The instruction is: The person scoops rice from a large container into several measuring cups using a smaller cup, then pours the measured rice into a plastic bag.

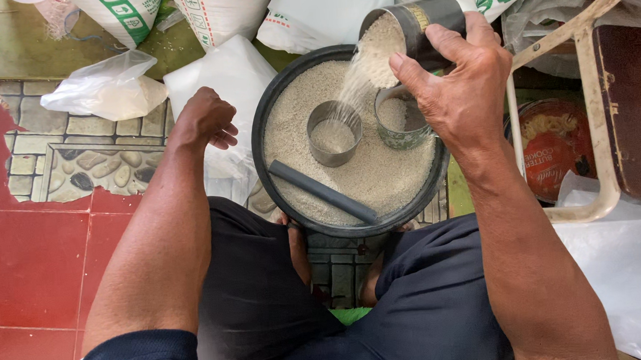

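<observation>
Head view: right hand is closed around one dark metal can, tilted mouth-down over the basin — a stream of pale grain falls from it. Left hand grips nothing; fingers loosely curled, resting on a white plastic bag just left of the basin.

Basin: one, round, black, nearly full of fine, pale, granular rice. Inside it stand two open cylindrical tins — a plain grey tin near the centre, receiving the stream, partly filled, and a patterned greenish tin toward the basin's right edge, below the right hand, also holding grain. One dark, straight, smooth rod lies diagonally on the grain at the basin's near side.

Beyond the basin's far rim: several woven white sacks. Left of the basin: one clear, crinkled bag on a tiled floor. Right of the basin: one red round tin lid beneath a pale chair frame.
</observation>
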